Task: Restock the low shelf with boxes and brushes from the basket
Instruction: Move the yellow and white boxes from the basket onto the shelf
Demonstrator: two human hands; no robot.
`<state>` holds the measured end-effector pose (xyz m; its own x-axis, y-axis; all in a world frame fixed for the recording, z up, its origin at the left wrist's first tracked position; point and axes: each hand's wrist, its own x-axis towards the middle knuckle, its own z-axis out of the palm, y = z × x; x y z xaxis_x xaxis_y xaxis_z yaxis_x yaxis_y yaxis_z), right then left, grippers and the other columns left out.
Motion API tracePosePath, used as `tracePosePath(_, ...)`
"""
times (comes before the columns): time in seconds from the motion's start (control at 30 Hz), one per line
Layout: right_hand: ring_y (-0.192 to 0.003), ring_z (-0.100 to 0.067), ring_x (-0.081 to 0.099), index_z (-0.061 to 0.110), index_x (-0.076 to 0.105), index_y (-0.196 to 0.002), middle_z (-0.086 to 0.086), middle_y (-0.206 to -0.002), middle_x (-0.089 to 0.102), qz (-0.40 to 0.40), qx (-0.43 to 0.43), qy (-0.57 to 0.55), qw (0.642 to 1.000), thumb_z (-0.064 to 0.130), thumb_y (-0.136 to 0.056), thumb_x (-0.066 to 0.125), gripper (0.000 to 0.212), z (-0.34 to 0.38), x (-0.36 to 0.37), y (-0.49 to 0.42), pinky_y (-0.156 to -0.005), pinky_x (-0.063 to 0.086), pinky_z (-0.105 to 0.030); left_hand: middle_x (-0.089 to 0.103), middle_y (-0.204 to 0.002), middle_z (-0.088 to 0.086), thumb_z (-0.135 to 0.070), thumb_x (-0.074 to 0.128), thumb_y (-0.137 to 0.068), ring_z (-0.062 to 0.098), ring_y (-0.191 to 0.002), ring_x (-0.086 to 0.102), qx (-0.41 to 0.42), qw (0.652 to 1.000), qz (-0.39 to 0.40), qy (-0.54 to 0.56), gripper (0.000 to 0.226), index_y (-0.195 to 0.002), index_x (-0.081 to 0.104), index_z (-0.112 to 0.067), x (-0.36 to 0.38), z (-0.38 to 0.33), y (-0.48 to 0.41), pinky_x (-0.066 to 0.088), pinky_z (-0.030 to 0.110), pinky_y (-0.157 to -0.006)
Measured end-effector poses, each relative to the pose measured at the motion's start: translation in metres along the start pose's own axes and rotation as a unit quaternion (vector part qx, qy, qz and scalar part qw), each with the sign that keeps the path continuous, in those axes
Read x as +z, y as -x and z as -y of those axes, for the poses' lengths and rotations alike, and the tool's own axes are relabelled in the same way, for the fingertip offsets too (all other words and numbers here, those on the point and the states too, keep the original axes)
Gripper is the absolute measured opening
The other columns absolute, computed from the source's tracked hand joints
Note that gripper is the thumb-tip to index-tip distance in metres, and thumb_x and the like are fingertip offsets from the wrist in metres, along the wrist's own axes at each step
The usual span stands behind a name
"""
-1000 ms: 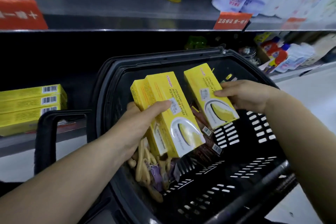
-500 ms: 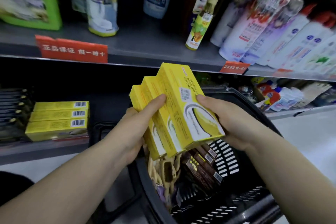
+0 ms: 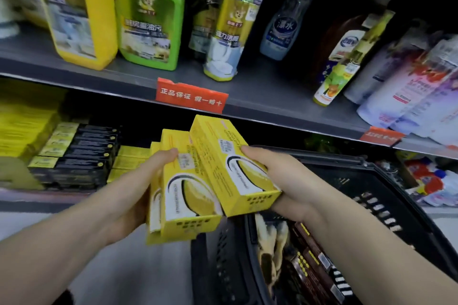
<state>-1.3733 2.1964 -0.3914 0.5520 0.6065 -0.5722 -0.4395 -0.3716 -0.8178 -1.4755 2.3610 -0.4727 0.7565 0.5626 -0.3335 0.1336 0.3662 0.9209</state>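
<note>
Three yellow boxes (image 3: 198, 188) sit fanned between my hands. My left hand (image 3: 135, 195) grips the two on the left, thumb across the top, and my right hand (image 3: 290, 181) clasps the third. They are held above the black basket (image 3: 371, 171), in front of the low shelf (image 3: 37, 197) with its stacked black boxes (image 3: 81, 156). Brushes (image 3: 270, 242) lie in the basket.

Three boxes (image 3: 198, 181) were held side by side between the left grip (image 3: 138, 195) and the right grip (image 3: 285, 181), in front of the low shelf (image 3: 37, 195). Below and to the right of them sat the basket (image 3: 371, 181), with brushes (image 3: 272, 242) in it and flat packs (image 3: 312, 267) just to their right. Stacked cartons (image 3: 74, 156) lay on the low shelf, behind and left of the boxes. Above, the upper shelf (image 3: 260, 91) carried a row of bottles (image 3: 148, 20), and a tag (image 3: 190, 95) hung on its front edge just above the boxes.
</note>
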Motion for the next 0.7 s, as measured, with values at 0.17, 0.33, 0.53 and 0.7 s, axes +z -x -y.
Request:
tracePosePath(0.17, -0.053, -0.018, 0.064, 0.016, 0.068, -0.055, -0.006, -0.066, 0.068, 0.017, 0.022, 0.085, 0.996, 0.016, -0.09, 0.054, 0.037, 0.01, 0.032, -0.056, -0.052, 0.052, -0.023, 0.027, -0.148, 0.03, -0.005, 0.03, -0.101, 0.037, -0.138, 0.028, -0.075, 0.995, -0.071, -0.007, 0.042, -0.138, 0.027, 0.016, -0.062, 0.002, -0.038, 0.021, 0.034, -0.105)
tracePosePath(0.33, -0.066, -0.023, 0.049, 0.01, 0.055, -0.072, -0.014, -0.077, 0.048, -0.019, -0.026, 0.312, 0.95, 0.007, -0.091, 0.05, 0.02, 0.012, 0.063, -0.137, -0.059, 0.036, -0.031, 0.069, -0.11, 0.012, -0.044, 0.075, -0.066, 0.033, -0.097, 0.066, -0.185, 0.966, -0.168, 0.068, 0.066, -0.121, 0.058, -0.014, -0.087, 0.005, -0.023, 0.052, 0.049, -0.086)
tracePosePath(0.53, -0.124, -0.032, 0.047, 0.013, 0.026, -0.145, -0.013, -0.142, 0.043, -0.077, -0.096, 0.702, 0.702, 0.025, -0.093, 0.051, 0.059, 0.009, 0.078, -0.225, -0.095, 0.042, -0.032, 0.054, -0.116, 0.019, -0.039, 0.083, -0.056, 0.04, -0.102, 0.054, -0.194, 0.929, -0.313, 0.04, 0.097, -0.134, 0.035, -0.006, -0.104, 0.011, -0.041, 0.047, 0.049, -0.076)
tracePosePath(0.7, -0.12, -0.029, 0.046, 0.023, 0.034, -0.141, -0.009, -0.137, 0.043, -0.042, -0.105, 0.692, 0.713, 0.023, -0.095, 0.049, 0.049, -0.007, 0.082, -0.281, -0.093, 0.037, -0.032, 0.048, -0.124, 0.017, -0.04, 0.081, -0.056, 0.041, -0.104, 0.049, -0.216, 0.917, -0.333, 0.045, 0.105, -0.139, 0.027, -0.007, -0.115, 0.022, -0.056, 0.046, 0.05, -0.076)
